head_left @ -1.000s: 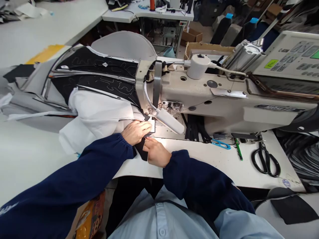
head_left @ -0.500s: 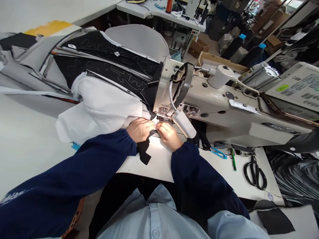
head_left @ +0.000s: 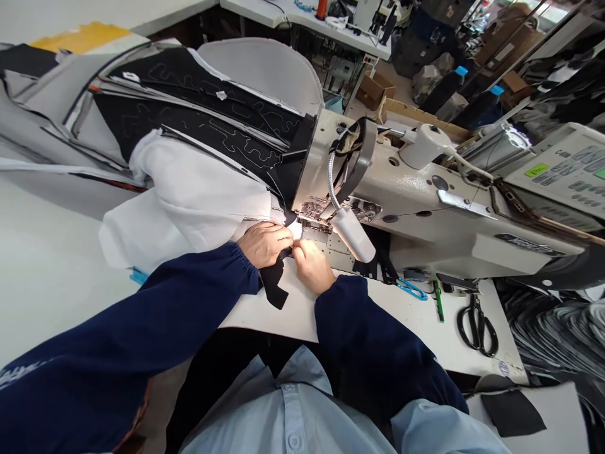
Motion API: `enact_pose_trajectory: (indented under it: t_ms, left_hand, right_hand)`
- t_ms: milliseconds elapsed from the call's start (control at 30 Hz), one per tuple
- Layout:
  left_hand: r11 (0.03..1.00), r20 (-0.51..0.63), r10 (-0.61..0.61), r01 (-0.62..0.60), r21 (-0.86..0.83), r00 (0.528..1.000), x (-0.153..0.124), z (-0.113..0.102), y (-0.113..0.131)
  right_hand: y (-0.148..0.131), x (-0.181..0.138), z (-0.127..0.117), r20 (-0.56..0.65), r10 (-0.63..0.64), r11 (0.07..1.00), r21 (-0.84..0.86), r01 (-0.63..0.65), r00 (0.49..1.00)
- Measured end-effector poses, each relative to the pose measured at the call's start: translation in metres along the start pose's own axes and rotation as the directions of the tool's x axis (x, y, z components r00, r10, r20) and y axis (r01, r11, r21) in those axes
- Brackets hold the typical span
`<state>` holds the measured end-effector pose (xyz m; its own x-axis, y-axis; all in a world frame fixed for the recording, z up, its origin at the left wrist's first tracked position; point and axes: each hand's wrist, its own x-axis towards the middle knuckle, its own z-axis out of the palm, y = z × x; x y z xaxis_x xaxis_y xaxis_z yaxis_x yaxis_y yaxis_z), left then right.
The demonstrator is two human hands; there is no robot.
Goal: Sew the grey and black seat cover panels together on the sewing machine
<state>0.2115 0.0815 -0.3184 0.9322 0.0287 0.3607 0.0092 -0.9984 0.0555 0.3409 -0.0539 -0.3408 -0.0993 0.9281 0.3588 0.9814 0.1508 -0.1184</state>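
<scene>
Just left of the needle area of the sewing machine [head_left: 378, 183], my left hand [head_left: 265, 244] is closed on the edge of a fabric cover, whose white cloth [head_left: 198, 195] bunches beside it. The cover's black panel [head_left: 227, 139] with pale wavy stitching spreads behind. My right hand [head_left: 312, 266] is closed with thumb and finger pinched on the fabric edge, close to my left fingertips. A black fabric strip [head_left: 273, 284] hangs from under my hands onto the table. The pinched edge itself is mostly covered by my fingers. A lamp [head_left: 353, 234] lights this spot.
To the right on the table [head_left: 378, 315] lie black scissors [head_left: 477, 325], a green pen [head_left: 439, 301] and a blue-handled tool [head_left: 412, 289]. A control panel [head_left: 567, 170] stands behind the machine. Stacked dark pieces [head_left: 558, 328] sit at far right.
My right hand has drawn slightly left and toward me, away from the machine's needle area. My left hand stays nearly where it was, still on the fabric. The view has shifted a little.
</scene>
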Motion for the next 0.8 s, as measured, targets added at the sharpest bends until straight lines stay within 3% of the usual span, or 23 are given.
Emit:
enact_pose_trajectory:
  t_ms: [300,500,800]
  left_hand:
    - [1.000,-0.007,0.004,-0.004,-0.012,1.000,-0.002,-0.002,-0.002]
    - [0.999,-0.073,0.036,-0.035,0.016,0.997,-0.002,-0.002,-0.004]
    - [0.995,-0.029,0.101,-0.101,-0.001,0.994,-0.004,-0.002,-0.012]
  right_hand:
    - [-0.022,-0.023,-0.003,0.028,0.051,0.999,-0.005,-0.051,0.998]
    - [-0.022,-0.021,-0.001,-0.041,-0.001,0.996,-0.085,-0.002,0.999]
    - [-0.025,-0.009,-0.003,-0.063,-0.066,0.993,-0.106,0.059,0.996]
